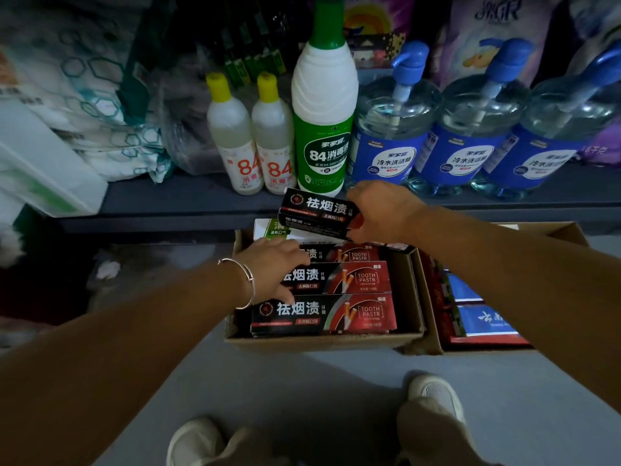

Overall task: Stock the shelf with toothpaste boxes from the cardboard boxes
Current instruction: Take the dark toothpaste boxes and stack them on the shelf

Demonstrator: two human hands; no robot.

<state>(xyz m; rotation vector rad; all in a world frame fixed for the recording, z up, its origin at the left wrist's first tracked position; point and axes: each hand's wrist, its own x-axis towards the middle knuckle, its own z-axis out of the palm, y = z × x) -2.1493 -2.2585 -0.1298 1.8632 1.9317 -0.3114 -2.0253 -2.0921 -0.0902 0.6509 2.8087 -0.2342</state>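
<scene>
toothpaste box (316,213) "祛烟渍" | right hand (383,213) grip clasps it | left hand (274,264) grip pinches boxed "TOOTH PASTR" carton (336,279)

Both bare forearms are extending forward and downward. The left hand (274,267), wearing thin silver bangles at the wrist, is lying palm down with fingers curling over a black-and-red toothpaste box (336,279). The right hand (381,211) is raised higher, gripping the end of another black toothpaste box (317,211), which is tilting slightly.
</scene>
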